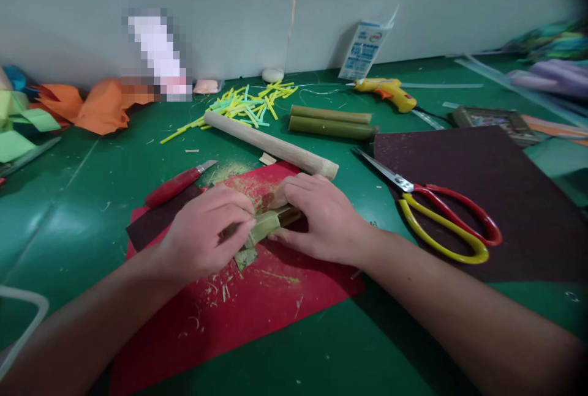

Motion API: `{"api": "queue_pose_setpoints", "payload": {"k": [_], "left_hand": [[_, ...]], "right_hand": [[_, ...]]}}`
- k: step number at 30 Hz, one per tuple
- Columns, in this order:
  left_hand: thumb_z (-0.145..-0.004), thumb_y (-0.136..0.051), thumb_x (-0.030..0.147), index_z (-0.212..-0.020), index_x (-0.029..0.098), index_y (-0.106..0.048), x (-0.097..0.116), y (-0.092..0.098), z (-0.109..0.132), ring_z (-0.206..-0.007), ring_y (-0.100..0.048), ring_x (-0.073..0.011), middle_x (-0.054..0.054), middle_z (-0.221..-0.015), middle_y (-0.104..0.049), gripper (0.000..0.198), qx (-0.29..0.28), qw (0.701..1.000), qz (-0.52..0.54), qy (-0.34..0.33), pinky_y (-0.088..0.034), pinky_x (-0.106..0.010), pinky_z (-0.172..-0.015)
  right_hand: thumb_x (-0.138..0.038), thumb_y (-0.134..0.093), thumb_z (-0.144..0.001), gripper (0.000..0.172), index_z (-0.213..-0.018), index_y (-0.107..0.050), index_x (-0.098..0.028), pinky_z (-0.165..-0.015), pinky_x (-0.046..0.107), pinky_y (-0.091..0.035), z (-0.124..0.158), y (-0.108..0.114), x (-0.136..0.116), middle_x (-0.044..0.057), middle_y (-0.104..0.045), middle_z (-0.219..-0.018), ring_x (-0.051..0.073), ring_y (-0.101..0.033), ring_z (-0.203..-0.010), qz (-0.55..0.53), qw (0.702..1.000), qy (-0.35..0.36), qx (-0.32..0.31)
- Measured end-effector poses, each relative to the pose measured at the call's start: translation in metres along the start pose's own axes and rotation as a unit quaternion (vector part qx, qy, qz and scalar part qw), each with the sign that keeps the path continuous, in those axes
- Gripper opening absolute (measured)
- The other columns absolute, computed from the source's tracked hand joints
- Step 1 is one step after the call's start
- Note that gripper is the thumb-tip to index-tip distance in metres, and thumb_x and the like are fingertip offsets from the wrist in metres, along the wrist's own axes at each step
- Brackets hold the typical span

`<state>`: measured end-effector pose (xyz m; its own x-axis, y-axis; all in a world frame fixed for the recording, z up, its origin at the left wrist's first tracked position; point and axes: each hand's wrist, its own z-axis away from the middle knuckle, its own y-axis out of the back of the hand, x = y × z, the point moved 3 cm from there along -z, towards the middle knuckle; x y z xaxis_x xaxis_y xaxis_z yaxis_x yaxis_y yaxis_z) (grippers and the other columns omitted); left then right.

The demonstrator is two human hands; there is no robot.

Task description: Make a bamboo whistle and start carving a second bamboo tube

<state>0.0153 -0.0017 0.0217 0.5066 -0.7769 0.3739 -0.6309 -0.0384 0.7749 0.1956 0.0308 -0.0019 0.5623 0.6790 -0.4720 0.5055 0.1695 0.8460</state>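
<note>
My right hand is closed around a short piece of green bamboo, which lies low over a red sheet. The bamboo's middle is pale and scraped, and darker skin shows toward my right fingers. My left hand pinches at its left end, on what looks like a folded, dust-covered piece of sandpaper. The left fingertips hide part of it. Greenish dust and shavings lie around both hands. Just beyond my left hand, a red-handled knife rests on a dark strip.
Beyond my hands lie a pale wooden stick, two bamboo tubes and cut yellow and green straws. Scissors rest on a dark sheet at right. Farther back are a yellow glue gun and a carton.
</note>
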Motion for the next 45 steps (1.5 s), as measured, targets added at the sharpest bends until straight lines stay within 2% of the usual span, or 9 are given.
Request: {"api": "queue_pose_setpoints", "payload": {"k": [7,12,24,26,29,31,34,38,45], "left_hand": [[-0.086,-0.058,0.007,-0.083,0.016,-0.064,-0.002,0.003,0.000,-0.079,-0.065,-0.0143,-0.005,-0.087,-0.070,0.011,-0.009,0.999,0.028,-0.035,-0.053,-0.027,-0.077],[-0.086,-0.060,0.009,-0.081,0.016,-0.065,-0.009,0.004,0.002,-0.078,-0.066,-0.0136,-0.005,-0.084,-0.070,0.010,-0.004,1.000,0.018,-0.022,-0.053,-0.026,-0.077],[-0.085,-0.062,0.008,-0.081,0.015,-0.065,-0.014,0.006,0.001,-0.078,-0.065,-0.0122,-0.004,-0.085,-0.070,0.009,-0.022,0.997,0.067,-0.035,-0.053,-0.025,-0.078],[-0.085,-0.062,0.009,-0.082,0.015,-0.066,-0.014,0.007,0.001,-0.080,-0.065,-0.0119,-0.003,-0.086,-0.069,0.008,-0.005,0.998,0.064,-0.015,-0.052,-0.024,-0.079],[-0.086,-0.062,0.010,-0.085,0.015,-0.067,-0.019,0.008,0.002,-0.084,-0.064,-0.0124,-0.004,-0.088,-0.068,0.007,0.053,0.996,0.038,0.058,-0.052,-0.025,-0.082],[-0.086,-0.062,0.010,-0.086,0.015,-0.067,-0.020,0.007,0.001,-0.084,-0.064,-0.0124,-0.003,-0.088,-0.067,0.007,0.070,0.993,0.043,0.089,-0.052,-0.025,-0.082],[-0.087,-0.063,0.011,-0.085,0.015,-0.067,-0.017,0.002,-0.001,-0.085,-0.064,-0.0130,-0.004,-0.088,-0.068,0.006,0.048,0.991,0.086,0.087,-0.052,-0.026,-0.083],[-0.086,-0.064,0.013,-0.085,0.015,-0.067,-0.014,-0.003,-0.003,-0.085,-0.066,-0.0144,-0.004,-0.087,-0.070,0.004,0.032,0.992,0.110,0.048,-0.053,-0.027,-0.083],[-0.087,-0.064,0.013,-0.086,0.016,-0.069,-0.015,-0.005,-0.001,-0.086,-0.064,-0.0122,-0.003,-0.091,-0.067,0.006,-0.020,0.991,0.126,0.039,-0.052,-0.024,-0.081]], "right_hand": [[-0.043,-0.072,-0.076,0.031,-0.091,-0.061,-0.018,-0.074,0.033,-0.034,0.001,0.002,0.000,0.005,-0.066,-0.094,0.022,-0.058,-0.090,-0.006,1.000,0.003,-0.005],[-0.042,-0.072,-0.076,0.030,-0.091,-0.061,-0.018,-0.074,0.033,-0.034,0.000,0.002,0.000,0.005,-0.066,-0.094,0.022,-0.058,-0.089,0.000,1.000,-0.004,-0.015],[-0.044,-0.071,-0.076,0.032,-0.091,-0.062,-0.017,-0.074,0.035,-0.034,0.000,-0.001,0.002,0.005,-0.066,-0.094,0.023,-0.058,-0.090,0.003,1.000,-0.004,-0.013],[-0.044,-0.069,-0.078,0.032,-0.094,-0.062,-0.017,-0.074,0.035,-0.034,0.000,-0.001,0.002,0.006,-0.066,-0.095,0.023,-0.058,-0.091,0.005,1.000,0.012,-0.010],[-0.043,-0.062,-0.085,0.031,-0.100,-0.064,-0.016,-0.075,0.036,-0.036,0.001,0.000,0.001,0.008,-0.066,-0.096,0.024,-0.058,-0.092,0.005,0.999,0.051,-0.004],[-0.041,-0.057,-0.087,0.031,-0.101,-0.066,-0.014,-0.075,0.036,-0.038,0.001,0.002,0.000,0.009,-0.066,-0.094,0.023,-0.058,-0.089,0.007,0.998,0.068,-0.006],[-0.037,-0.058,-0.085,0.028,-0.097,-0.067,-0.013,-0.072,0.036,-0.039,0.003,0.007,0.000,0.009,-0.065,-0.087,0.023,-0.057,-0.083,0.023,0.997,0.073,0.001],[-0.033,-0.062,-0.078,0.025,-0.092,-0.064,-0.013,-0.070,0.034,-0.039,0.004,0.012,0.000,0.008,-0.065,-0.084,0.022,-0.057,-0.081,0.046,0.997,0.055,0.009],[-0.051,-0.068,-0.075,0.038,-0.083,-0.060,-0.016,-0.062,0.030,-0.035,0.002,0.009,0.006,0.004,-0.060,-0.076,0.018,-0.052,-0.073,0.047,0.997,0.054,0.018]]}}
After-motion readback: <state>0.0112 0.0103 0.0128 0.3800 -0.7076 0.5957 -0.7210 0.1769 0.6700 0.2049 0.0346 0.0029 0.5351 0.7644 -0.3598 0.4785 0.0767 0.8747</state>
